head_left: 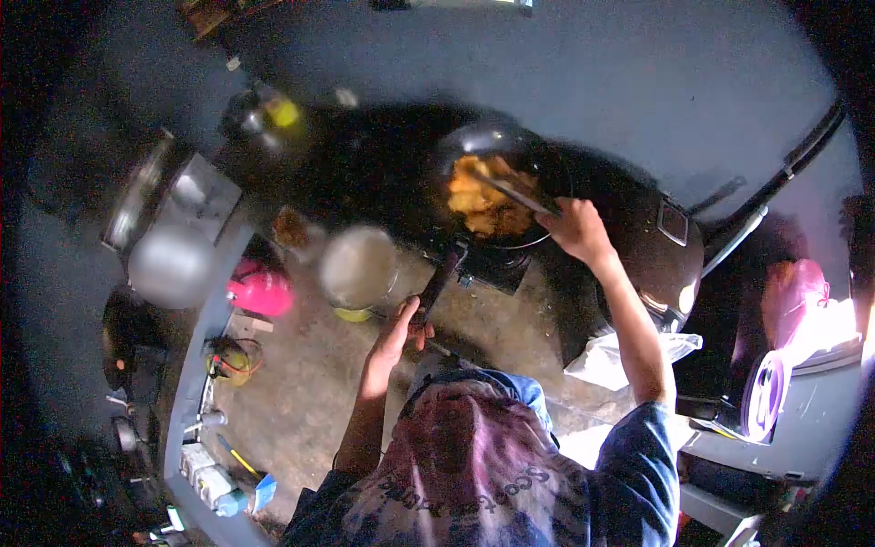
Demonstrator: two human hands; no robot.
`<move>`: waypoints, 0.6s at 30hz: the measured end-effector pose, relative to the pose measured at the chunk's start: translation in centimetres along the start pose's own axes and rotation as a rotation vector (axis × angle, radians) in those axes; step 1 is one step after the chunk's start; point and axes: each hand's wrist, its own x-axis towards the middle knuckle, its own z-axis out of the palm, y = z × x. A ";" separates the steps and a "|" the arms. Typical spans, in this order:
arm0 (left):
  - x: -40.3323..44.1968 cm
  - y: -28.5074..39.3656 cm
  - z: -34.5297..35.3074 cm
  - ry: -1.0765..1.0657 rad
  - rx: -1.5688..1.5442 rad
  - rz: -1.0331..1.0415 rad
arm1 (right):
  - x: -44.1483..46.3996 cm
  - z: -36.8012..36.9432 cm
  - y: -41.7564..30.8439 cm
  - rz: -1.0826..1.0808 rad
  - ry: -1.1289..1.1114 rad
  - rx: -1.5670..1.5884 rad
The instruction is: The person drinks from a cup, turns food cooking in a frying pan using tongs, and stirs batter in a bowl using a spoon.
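A dark wok [485, 139] sits on a stove [499, 270] with orange-brown pieces of food [488, 202] in it. My right hand [580, 230] is closed around the handle of a utensil [521, 193], whose far end reaches into the food. Lower and to the left, my left hand [398, 334] is closed around the dark handle [440, 284] that runs up toward the wok's near edge. The tip of the utensil among the food is hard to make out.
A pale round container [359, 266] and a pink object [260, 287] stand to the left. A large dark pot or drum [652, 260] is close on the right, above a white plastic bag [609, 360]. Pink and purple items [791, 301] lie at the far right.
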 end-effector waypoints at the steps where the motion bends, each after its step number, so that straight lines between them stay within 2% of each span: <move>1: -0.1 0.1 0.1 0.011 -0.002 0.003 | -0.1 0.5 -0.4 0.002 -0.013 -0.040; 3: -0.3 0.2 0.2 0.021 -0.001 0.006 | 0.0 1.1 -1.3 0.006 -0.023 -0.079; 5: -0.3 0.2 0.0 0.005 0.017 0.014 | 0.4 0.9 -2.0 0.100 -0.120 -0.134; 8: -0.2 -0.5 -0.2 0.002 0.024 0.048 | 0.6 -0.9 -3.5 0.166 -0.100 -0.180; 12: 0.0 -0.4 -0.3 -0.007 0.061 0.014 | 0.8 -0.4 -1.8 0.221 -0.112 -0.196; 15: 0.1 -0.3 -0.3 -0.021 0.052 0.028 | 0.8 -0.7 -1.1 0.177 -0.102 -0.123; 17: -0.4 -0.1 0.1 0.026 0.010 -0.016 | 0.8 -2.1 -1.7 0.266 -0.078 -0.080; 18: -0.3 -0.2 0.1 0.026 0.008 -0.020 | 0.9 -2.7 -1.2 0.228 -0.083 -0.179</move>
